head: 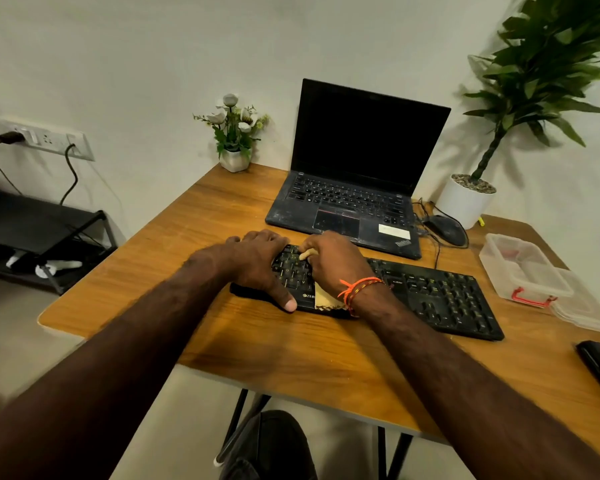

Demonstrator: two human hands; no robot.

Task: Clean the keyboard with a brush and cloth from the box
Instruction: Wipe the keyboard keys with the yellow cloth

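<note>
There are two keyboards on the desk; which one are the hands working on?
The separate black keyboard nearest the person, not the laptop keyboard behind it. Left hand rests on it; right hand grips a brush.

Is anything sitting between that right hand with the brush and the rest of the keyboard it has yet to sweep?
Nothing visible. The right hand holds the brush on the keyboard, and the keys to its right lie bare. A yellow cloth sits under the wrist, at the keyboard's near edge.
</note>
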